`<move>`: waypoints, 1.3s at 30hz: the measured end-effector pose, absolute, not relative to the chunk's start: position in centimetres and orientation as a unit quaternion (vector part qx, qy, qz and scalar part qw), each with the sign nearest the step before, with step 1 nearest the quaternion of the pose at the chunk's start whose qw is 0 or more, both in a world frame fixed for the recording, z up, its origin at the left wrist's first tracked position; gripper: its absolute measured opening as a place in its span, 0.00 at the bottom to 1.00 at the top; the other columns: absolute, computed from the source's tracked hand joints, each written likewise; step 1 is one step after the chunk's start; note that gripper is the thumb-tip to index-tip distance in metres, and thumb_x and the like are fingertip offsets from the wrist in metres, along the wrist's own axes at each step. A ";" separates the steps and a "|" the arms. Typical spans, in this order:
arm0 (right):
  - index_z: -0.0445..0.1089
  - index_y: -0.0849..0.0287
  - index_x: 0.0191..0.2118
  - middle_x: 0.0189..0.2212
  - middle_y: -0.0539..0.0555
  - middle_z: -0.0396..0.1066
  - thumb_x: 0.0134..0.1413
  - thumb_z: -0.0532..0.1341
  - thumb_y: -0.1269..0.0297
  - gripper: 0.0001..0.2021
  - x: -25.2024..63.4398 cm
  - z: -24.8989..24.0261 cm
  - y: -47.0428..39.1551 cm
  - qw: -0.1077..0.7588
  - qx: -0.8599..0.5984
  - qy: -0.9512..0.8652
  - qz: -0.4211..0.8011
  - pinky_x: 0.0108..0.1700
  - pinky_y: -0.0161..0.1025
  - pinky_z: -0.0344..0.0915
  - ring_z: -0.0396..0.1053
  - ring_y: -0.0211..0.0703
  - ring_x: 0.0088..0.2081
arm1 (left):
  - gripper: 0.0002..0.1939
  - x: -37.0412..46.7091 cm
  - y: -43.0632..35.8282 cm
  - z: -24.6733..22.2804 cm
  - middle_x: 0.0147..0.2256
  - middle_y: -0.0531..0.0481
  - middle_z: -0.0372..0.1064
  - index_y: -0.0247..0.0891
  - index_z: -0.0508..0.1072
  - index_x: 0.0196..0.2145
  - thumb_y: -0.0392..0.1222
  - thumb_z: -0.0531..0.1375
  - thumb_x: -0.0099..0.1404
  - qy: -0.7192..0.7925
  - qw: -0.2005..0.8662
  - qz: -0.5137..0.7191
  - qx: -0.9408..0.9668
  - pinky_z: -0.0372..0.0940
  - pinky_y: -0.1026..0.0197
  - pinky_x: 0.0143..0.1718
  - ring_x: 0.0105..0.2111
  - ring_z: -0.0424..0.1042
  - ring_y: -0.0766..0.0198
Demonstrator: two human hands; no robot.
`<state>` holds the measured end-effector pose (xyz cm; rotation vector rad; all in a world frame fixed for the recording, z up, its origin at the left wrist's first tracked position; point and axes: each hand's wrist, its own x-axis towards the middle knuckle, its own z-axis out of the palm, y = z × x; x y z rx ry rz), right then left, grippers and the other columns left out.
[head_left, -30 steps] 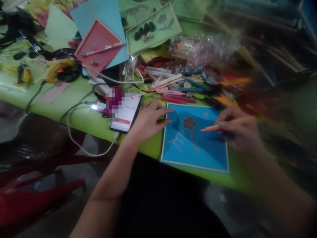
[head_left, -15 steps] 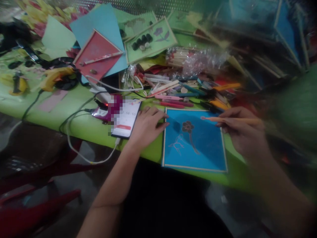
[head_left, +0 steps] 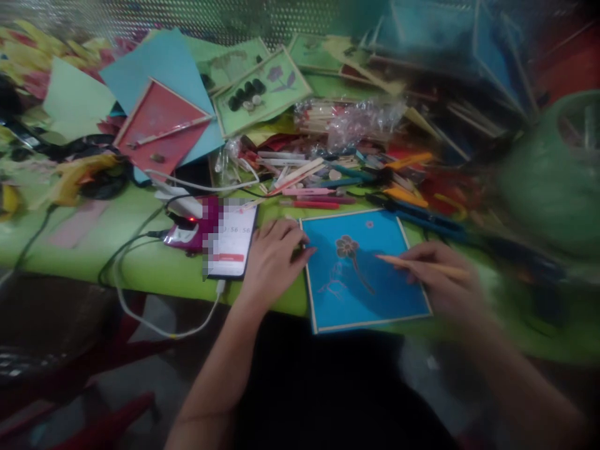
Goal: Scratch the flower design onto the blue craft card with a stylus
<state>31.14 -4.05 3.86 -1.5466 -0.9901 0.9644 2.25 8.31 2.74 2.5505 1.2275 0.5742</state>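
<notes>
A blue board (head_left: 389, 294) with a pale stick frame lies on the green table. It bears a brown flower (head_left: 347, 247) with a curved stem, a thin pinkish outline (head_left: 332, 286) at lower left, and a tiny pinkish flower (head_left: 370, 224) near its top edge. My right hand (head_left: 438, 275) pinches an orange pencil (head_left: 422, 267), its tip over the board, right of the brown flower; I cannot tell if the tip touches. Nothing is in my left hand (head_left: 276, 256), which rests with fingers spread at the board's left edge, beside the phone.
Left of my hand lies a phone (head_left: 233, 240) plugged into a white cable (head_left: 164, 334), beside a purple device (head_left: 192, 231). Behind the board are piled pens, sticks and scissors (head_left: 407, 197). Further back are framed panels (head_left: 262, 90), and a yellow glue gun (head_left: 77, 178) lies far left.
The tiny pinkish flower, earlier at the pencil's tip, now lies on the board near the top. My right hand has moved lower with the pencil. The view has shifted slightly.
</notes>
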 end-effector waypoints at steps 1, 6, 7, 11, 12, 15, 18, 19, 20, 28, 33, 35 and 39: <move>0.80 0.53 0.36 0.27 0.50 0.77 0.56 0.74 0.58 0.07 31.0 3.7 -4.1 0.501 -0.649 -0.416 0.393 0.27 0.36 0.70 0.72 0.41 0.26 | 0.04 2.0 8.2 2.6 0.53 0.43 0.78 0.40 0.77 0.44 0.41 0.66 0.73 0.404 0.137 0.207 0.880 0.66 0.43 0.56 0.55 0.73 0.45; 0.77 0.51 0.34 0.27 0.49 0.78 0.55 0.74 0.58 0.07 30.6 3.4 -4.4 0.488 -0.669 -0.443 0.344 0.27 0.36 0.70 0.75 0.42 0.26 | 0.15 0.9 7.7 1.9 0.63 0.48 0.74 0.45 0.75 0.59 0.38 0.62 0.76 0.320 0.175 0.209 0.907 0.63 0.39 0.64 0.65 0.70 0.48; 0.77 0.51 0.34 0.27 0.50 0.79 0.55 0.74 0.58 0.07 30.6 3.4 -4.5 0.483 -0.674 -0.452 0.329 0.27 0.36 0.71 0.76 0.42 0.27 | 0.16 0.9 7.7 1.8 0.63 0.48 0.75 0.45 0.75 0.59 0.39 0.63 0.76 0.317 0.174 0.203 0.910 0.63 0.38 0.65 0.65 0.69 0.48; 0.76 0.53 0.32 0.26 0.50 0.78 0.56 0.73 0.60 0.07 30.1 3.7 -4.7 0.467 -0.690 -0.481 0.274 0.26 0.35 0.69 0.74 0.40 0.26 | 0.15 0.9 7.8 1.8 0.63 0.47 0.75 0.45 0.77 0.58 0.40 0.63 0.76 0.318 0.177 0.194 0.911 0.63 0.36 0.65 0.65 0.69 0.46; 0.76 0.54 0.32 0.26 0.50 0.77 0.56 0.72 0.61 0.06 30.0 3.8 -4.6 0.461 -0.693 -0.486 0.267 0.26 0.35 0.68 0.74 0.40 0.25 | 0.15 1.0 7.8 1.8 0.63 0.47 0.75 0.45 0.77 0.58 0.40 0.63 0.76 0.318 0.178 0.195 0.910 0.63 0.35 0.65 0.65 0.69 0.46; 0.76 0.54 0.32 0.25 0.50 0.77 0.56 0.71 0.63 0.05 29.7 4.0 -4.6 0.449 -0.698 -0.493 0.261 0.25 0.34 0.68 0.74 0.40 0.24 | 0.15 1.0 7.8 1.9 0.63 0.47 0.75 0.45 0.77 0.58 0.39 0.64 0.75 0.318 0.180 0.195 0.910 0.63 0.34 0.65 0.66 0.69 0.45; 0.76 0.54 0.32 0.25 0.50 0.78 0.56 0.71 0.63 0.05 29.6 4.1 -4.5 0.447 -0.701 -0.491 0.260 0.24 0.34 0.67 0.74 0.40 0.24 | 0.16 0.9 7.8 1.9 0.63 0.46 0.75 0.45 0.77 0.58 0.39 0.64 0.75 0.318 0.179 0.190 0.912 0.64 0.34 0.64 0.65 0.69 0.45; 0.76 0.54 0.32 0.25 0.50 0.78 0.56 0.71 0.63 0.05 29.6 4.1 -4.5 0.444 -0.703 -0.492 0.259 0.24 0.35 0.68 0.74 0.40 0.24 | 0.16 0.9 7.8 2.0 0.63 0.46 0.75 0.45 0.77 0.58 0.39 0.64 0.75 0.318 0.178 0.189 0.912 0.64 0.34 0.64 0.65 0.69 0.45; 0.76 0.54 0.32 0.25 0.51 0.78 0.56 0.71 0.62 0.05 29.6 4.1 -4.6 0.440 -0.704 -0.494 0.259 0.24 0.35 0.68 0.75 0.41 0.24 | 0.16 0.9 7.8 2.0 0.63 0.46 0.75 0.45 0.77 0.58 0.39 0.64 0.75 0.318 0.178 0.189 0.912 0.64 0.34 0.64 0.65 0.69 0.45; 0.76 0.53 0.35 0.28 0.50 0.80 0.58 0.69 0.64 0.02 29.9 3.4 -4.8 0.415 -0.713 -0.516 0.230 0.28 0.35 0.70 0.76 0.41 0.27 | 0.16 1.0 7.8 2.0 0.63 0.46 0.75 0.44 0.77 0.58 0.39 0.64 0.75 0.315 0.178 0.190 0.913 0.64 0.33 0.63 0.65 0.69 0.44; 0.76 0.53 0.34 0.26 0.50 0.79 0.59 0.69 0.63 0.03 29.8 3.6 -4.8 0.412 -0.713 -0.515 0.239 0.27 0.35 0.68 0.75 0.41 0.26 | 0.16 0.9 7.9 1.9 0.63 0.46 0.75 0.44 0.77 0.58 0.39 0.64 0.75 0.312 0.180 0.193 0.913 0.64 0.32 0.63 0.65 0.69 0.44; 0.76 0.53 0.34 0.26 0.50 0.78 0.58 0.69 0.62 0.04 29.7 3.7 -4.8 0.404 -0.714 -0.515 0.248 0.26 0.36 0.68 0.74 0.41 0.25 | 0.16 0.9 7.9 1.9 0.63 0.46 0.75 0.44 0.76 0.58 0.39 0.64 0.75 0.314 0.181 0.192 0.912 0.64 0.33 0.63 0.65 0.69 0.44; 0.76 0.54 0.34 0.27 0.51 0.79 0.58 0.69 0.62 0.03 29.7 3.8 -4.7 0.406 -0.720 -0.508 0.244 0.28 0.36 0.69 0.75 0.41 0.26 | 0.15 0.8 7.8 1.9 0.63 0.47 0.75 0.46 0.76 0.58 0.40 0.63 0.75 0.317 0.178 0.191 0.912 0.64 0.34 0.63 0.65 0.69 0.45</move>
